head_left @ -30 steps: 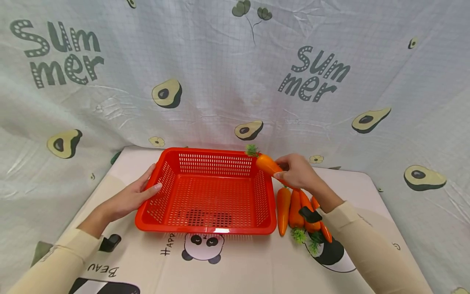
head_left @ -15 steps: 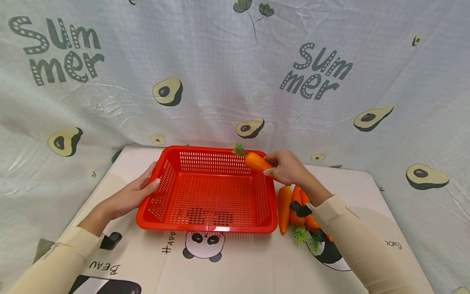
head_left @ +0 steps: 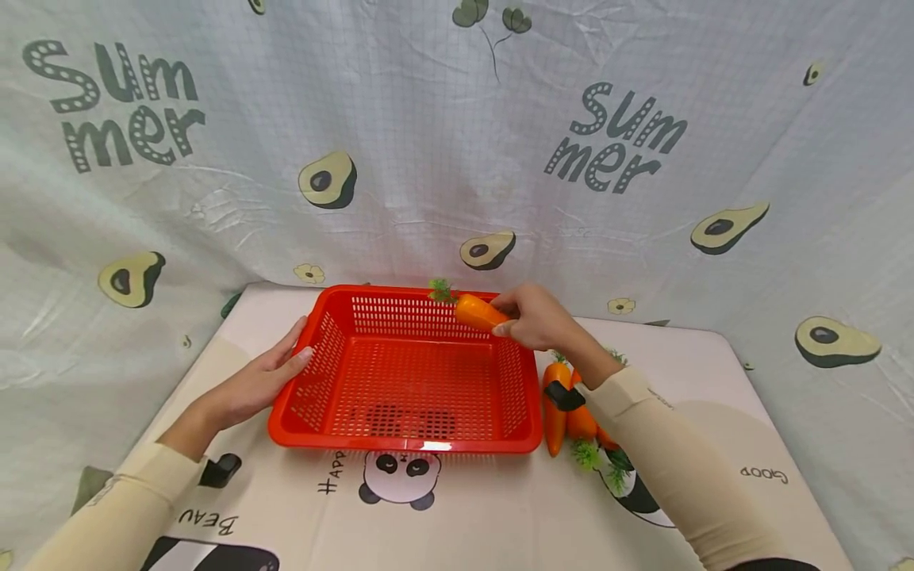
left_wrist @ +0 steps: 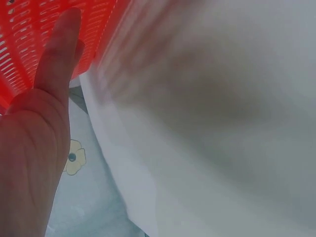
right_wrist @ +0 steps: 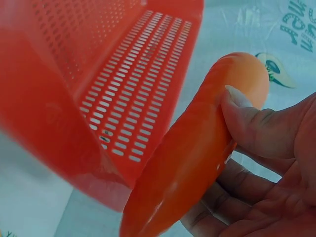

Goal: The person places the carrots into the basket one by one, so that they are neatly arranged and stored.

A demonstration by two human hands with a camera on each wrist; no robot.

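We pinch the carrot [head_left: 477,313] between thumb and fingers of the right hand [head_left: 531,317], above the far right part of the red basket [head_left: 343,442]. We should keep that grip firm, clear the rim, and lower gently; the left hand [head_left: 257,385], fingers nearly straight, should brace the left side.

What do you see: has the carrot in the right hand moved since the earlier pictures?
Yes, the carrot moved left: in the head view, its leaves began straight below the printed avocado behind the basket; now they are below-left.
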